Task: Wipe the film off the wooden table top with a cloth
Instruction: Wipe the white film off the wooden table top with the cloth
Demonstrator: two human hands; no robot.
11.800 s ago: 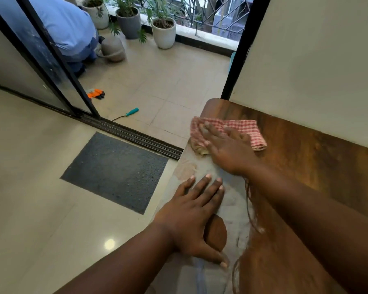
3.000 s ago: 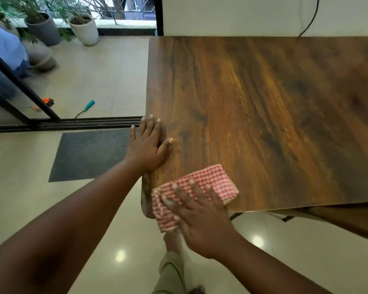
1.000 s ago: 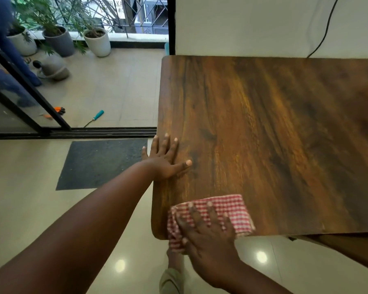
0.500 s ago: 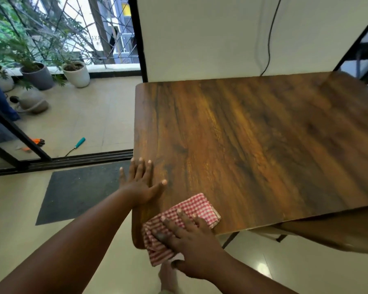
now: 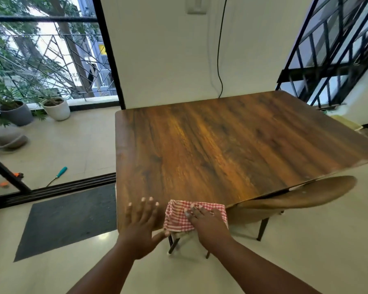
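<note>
The wooden table top [image 5: 221,149] fills the middle of the view, dark brown and glossy. A red and white checked cloth [image 5: 176,217] lies on its near edge and hangs slightly over it. My right hand [image 5: 208,223] presses flat on the cloth with straight fingers. My left hand [image 5: 141,221] rests flat on the table's near left corner, just left of the cloth, fingers spread.
A wooden chair [image 5: 295,198] is tucked under the table's near right side. A dark mat [image 5: 66,217] lies on the floor to the left before the sliding door track [image 5: 51,187]. Plant pots [image 5: 56,108] and a screwdriver [image 5: 58,175] are on the balcony.
The view has pulled back and tilted up. My right hand slid the cloth right along the near edge. My left hand moved back to the near corner beside the cloth.
</note>
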